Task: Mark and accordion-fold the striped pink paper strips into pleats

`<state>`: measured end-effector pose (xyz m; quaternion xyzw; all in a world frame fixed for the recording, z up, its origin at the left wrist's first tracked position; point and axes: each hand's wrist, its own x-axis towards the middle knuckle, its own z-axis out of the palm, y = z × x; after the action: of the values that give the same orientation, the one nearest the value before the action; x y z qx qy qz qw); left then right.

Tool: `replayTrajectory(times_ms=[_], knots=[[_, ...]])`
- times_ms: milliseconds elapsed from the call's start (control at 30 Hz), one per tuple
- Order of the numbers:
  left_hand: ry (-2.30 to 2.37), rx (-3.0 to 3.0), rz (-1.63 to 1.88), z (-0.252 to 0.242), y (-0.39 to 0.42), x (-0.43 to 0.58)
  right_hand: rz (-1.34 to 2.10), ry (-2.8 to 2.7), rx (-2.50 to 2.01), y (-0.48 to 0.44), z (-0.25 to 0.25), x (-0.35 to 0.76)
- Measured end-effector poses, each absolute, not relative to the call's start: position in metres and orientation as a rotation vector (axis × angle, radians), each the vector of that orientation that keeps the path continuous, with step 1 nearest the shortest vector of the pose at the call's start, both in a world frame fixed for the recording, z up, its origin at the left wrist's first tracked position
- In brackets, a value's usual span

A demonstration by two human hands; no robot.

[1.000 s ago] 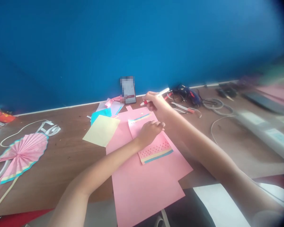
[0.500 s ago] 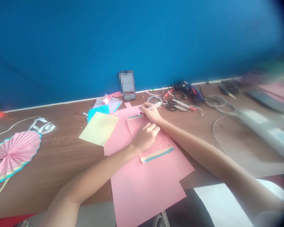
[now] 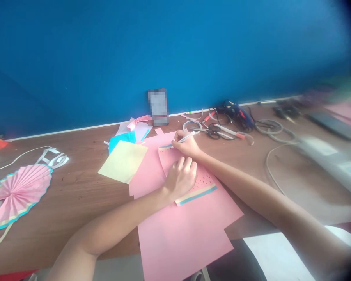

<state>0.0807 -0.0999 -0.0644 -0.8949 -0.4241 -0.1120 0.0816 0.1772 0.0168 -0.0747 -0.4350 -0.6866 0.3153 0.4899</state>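
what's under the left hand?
Under the left hand is a dotted pink paper strip, lying on larger pink paper. The hand covers part of the strip's middle; any dots there can't be seen.

Pinched right hand [image 3: 186, 144], curled left hand [image 3: 181, 176]

The right hand reaches the farther forward of the two, thumb and fingers drawn together in a writing grip. Just behind it, nearer the body, is the left hand — back upward, fingers folded under, fingertips hidden. The right forearm [image 3: 245, 185] slants back from its hand toward the right; the left forearm [image 3: 125, 216] runs back leftward from its own — bent at the left elbow [image 3: 89, 248].
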Motion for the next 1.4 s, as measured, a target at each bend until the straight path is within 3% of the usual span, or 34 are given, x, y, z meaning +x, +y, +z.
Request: replayTrajectory(times_ms=[367,1400], knots=[[-1.662,-2.413,-0.148,-0.060,-0.106,0.086,0.665,-1.730,-1.078,0.016,-0.077,0.177],[-1.705,-2.401,-0.032,-0.052,-0.104,0.080,0.694,-1.608,-1.161,0.016,-0.070,0.187]])
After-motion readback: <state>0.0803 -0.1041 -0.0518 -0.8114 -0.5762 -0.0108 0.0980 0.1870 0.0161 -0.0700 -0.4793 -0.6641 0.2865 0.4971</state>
